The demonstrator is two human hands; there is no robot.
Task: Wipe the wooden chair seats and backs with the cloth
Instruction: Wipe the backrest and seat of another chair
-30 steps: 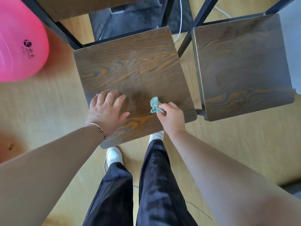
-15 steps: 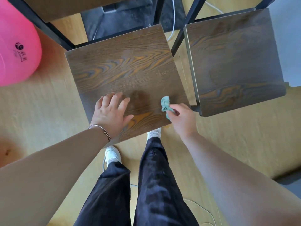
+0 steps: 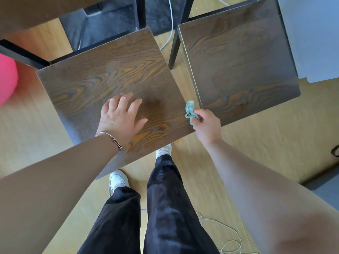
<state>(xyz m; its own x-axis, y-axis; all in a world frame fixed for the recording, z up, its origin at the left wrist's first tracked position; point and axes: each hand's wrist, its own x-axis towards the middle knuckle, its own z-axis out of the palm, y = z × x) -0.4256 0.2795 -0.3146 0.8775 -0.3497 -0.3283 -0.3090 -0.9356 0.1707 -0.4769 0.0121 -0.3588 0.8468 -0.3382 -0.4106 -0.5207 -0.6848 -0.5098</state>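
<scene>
Head view, straight down: just right of centre, right hand (image 3: 207, 125) curled tight round a bunched teal cloth (image 3: 189, 111), with one tuft poking up out of the fist. Held at the right edge of the nearer chair seat (image 3: 110, 70), over the narrow gap of floor before the second seat (image 3: 238, 52) at upper right; hard to tell whether cloth and wood are touching. Left of centre, left hand (image 3: 121, 116) laid palm-down on the lower middle of the nearer seat, fingers straight and spread, gripping nothing, with a thin bracelet (image 3: 110, 137) at the wrist. Between the two hands, a darker patch (image 3: 152, 105) on the wood, probably damp from wiping. Further out: black metal legs (image 3: 141, 13) along the top, a pink ball (image 3: 7, 79) at the left edge, a white cable (image 3: 229, 235) looping across the floor at lower right. No chair backs in sight. Probably finishing the right edge of the near seat, or crossing to the far one. To do it well: shake the cloth out flatter for more contact, press evenly, run long overlapping strokes along the grain, and carry each stroke off the edge. Brace with the left hand against sliding, then lift it and wipe the spot beneath. Leave the backs for last.
</scene>
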